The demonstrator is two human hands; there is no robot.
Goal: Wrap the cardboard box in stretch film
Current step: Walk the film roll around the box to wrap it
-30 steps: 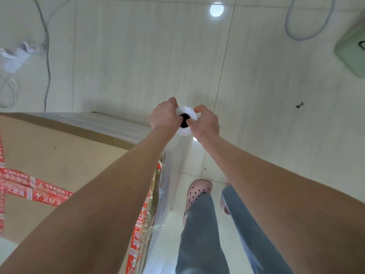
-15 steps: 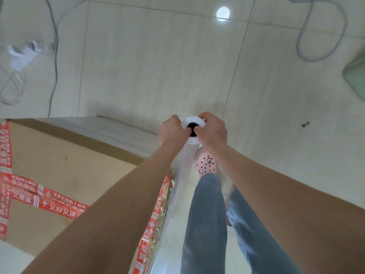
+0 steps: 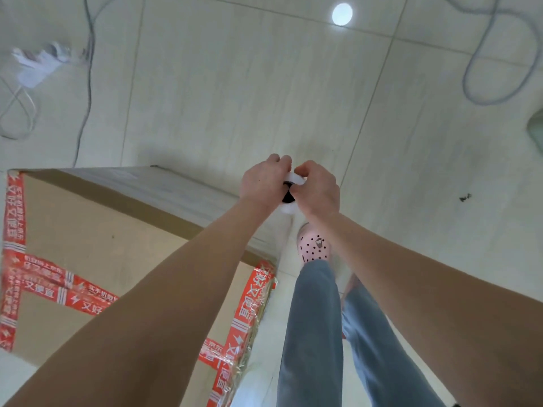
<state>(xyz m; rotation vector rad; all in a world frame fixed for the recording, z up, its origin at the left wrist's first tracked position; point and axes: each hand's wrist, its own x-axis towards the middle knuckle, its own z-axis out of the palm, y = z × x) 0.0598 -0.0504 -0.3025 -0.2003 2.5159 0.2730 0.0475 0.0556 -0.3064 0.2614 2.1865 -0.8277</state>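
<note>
left hand [image 3: 264, 183] and right hand [image 3: 318, 193] fingers curl round the film roll [image 3: 289, 210] top, beside the cardboard box [image 3: 88, 230]; film's probably flimsy and clingy, so grab the core.

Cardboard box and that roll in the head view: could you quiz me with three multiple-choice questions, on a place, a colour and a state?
1. On which side of the person's legs does the cardboard box stand? A their left; B their right; C behind them.
2. What colour is the printed tape on the box? A blue; B red; C green.
3. What are the left hand and right hand doing? A hanging open; B pressing the box; C gripping the stretch film roll.
1 A, the box lies left of the legs. 2 B, red strips cross its top. 3 C, fingers of both hands curl round the roll's white end.
</note>
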